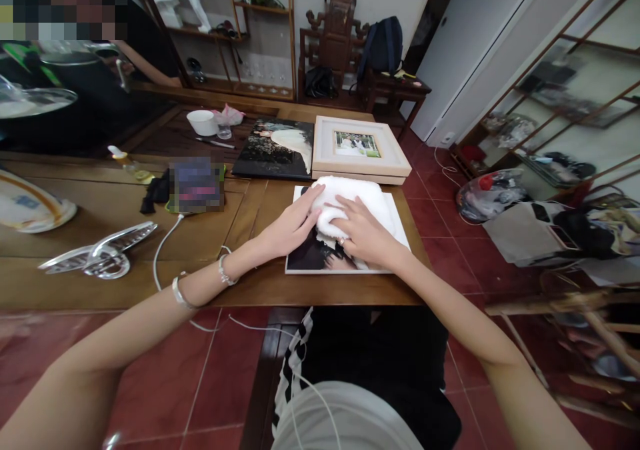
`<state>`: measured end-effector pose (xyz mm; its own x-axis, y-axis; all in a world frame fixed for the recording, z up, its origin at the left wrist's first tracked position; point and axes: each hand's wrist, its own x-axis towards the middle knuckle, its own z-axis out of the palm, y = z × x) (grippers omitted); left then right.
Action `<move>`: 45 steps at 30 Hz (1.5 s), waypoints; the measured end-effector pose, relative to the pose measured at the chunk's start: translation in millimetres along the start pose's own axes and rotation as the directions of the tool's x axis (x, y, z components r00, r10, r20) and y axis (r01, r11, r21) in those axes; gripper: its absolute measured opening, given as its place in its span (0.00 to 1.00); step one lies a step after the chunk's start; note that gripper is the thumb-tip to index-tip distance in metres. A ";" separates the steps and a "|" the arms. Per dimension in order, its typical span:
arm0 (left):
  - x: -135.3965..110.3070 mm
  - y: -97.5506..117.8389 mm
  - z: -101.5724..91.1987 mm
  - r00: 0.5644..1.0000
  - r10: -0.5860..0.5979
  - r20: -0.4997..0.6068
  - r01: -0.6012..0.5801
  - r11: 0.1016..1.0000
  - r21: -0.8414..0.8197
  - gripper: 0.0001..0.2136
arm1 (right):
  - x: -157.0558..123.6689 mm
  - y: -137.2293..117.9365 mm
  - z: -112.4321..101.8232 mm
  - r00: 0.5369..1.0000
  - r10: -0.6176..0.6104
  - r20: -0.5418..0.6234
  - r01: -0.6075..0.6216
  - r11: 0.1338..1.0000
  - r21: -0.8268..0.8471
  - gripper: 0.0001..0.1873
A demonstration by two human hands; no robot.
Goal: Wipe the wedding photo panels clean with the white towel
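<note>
A thick folded white cloth lies on a photo panel with pale edges. Its print is partly covered; dark areas and a printed hand show below the cloth. My right hand grips the cloth's near fold from above, its fingers spread and bent over it. At the cloth's left side, my left hand lies with its fingers stretched out and their tips touching the fabric. The panel rests flat near the front right edge of the wooden table.
Behind the panel lie a dark photo panel and a pale framed photo. A white bowl, a dropper bottle, a white cable and a silver winged ornament are to the left. Another person's arm shows at the back left.
</note>
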<state>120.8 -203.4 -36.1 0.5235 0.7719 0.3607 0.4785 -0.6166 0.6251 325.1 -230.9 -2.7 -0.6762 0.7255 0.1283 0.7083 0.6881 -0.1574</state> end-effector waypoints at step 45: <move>-0.9 -3.6 2.5 0.986 0.129 0.109 -0.136 0.989 0.062 0.18 | 66.4 22.3 -42.1 0.966 0.186 0.182 -0.260 0.704 0.660 0.23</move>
<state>120.4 -202.3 -40.4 0.6545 0.6645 0.3607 0.4456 -0.7244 0.5260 304.6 -166.8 43.5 -0.5582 0.8255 -0.0837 0.5411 0.2857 -0.7909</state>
